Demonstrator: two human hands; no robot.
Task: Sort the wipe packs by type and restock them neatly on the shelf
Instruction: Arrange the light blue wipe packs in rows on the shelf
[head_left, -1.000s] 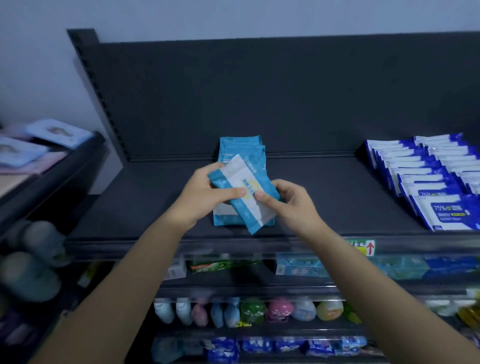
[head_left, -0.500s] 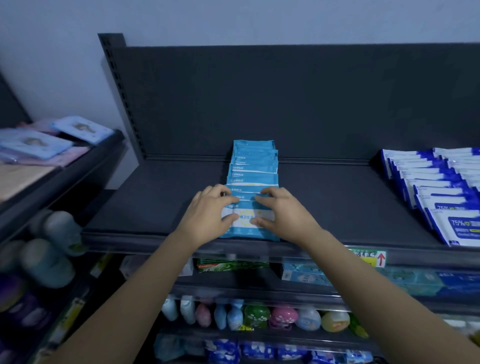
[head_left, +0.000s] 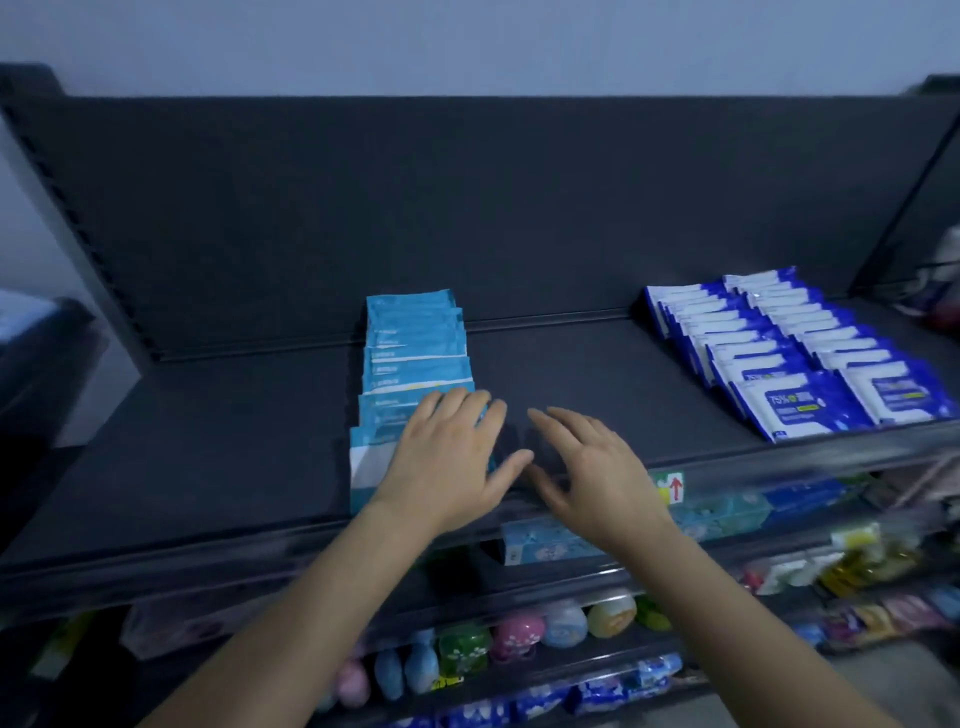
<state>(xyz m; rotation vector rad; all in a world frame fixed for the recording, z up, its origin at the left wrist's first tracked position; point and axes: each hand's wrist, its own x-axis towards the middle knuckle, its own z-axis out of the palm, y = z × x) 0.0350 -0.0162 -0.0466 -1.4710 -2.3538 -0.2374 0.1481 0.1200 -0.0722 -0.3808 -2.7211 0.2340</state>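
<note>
One row of light-blue wipe packs (head_left: 415, 358), overlapped like shingles on the top shelf (head_left: 208, 441), running from under the left fingers back to the rear panel. Left hand (head_left: 447, 467) flat over the nearest packs, fingers straight and lightly spread, gripping nothing. Right hand (head_left: 592, 467) just right of that row above bare shelf, fingers fanned wide, thumb close to the left thumb, holding nothing. Well to the right of the right fingertips, two rows of dark-blue wipe packs (head_left: 795, 353). Below both wrists, a price label with a red arrow (head_left: 672, 488), pale tissue boxes (head_left: 550, 543) and round coloured bottles (head_left: 514, 631).
</note>
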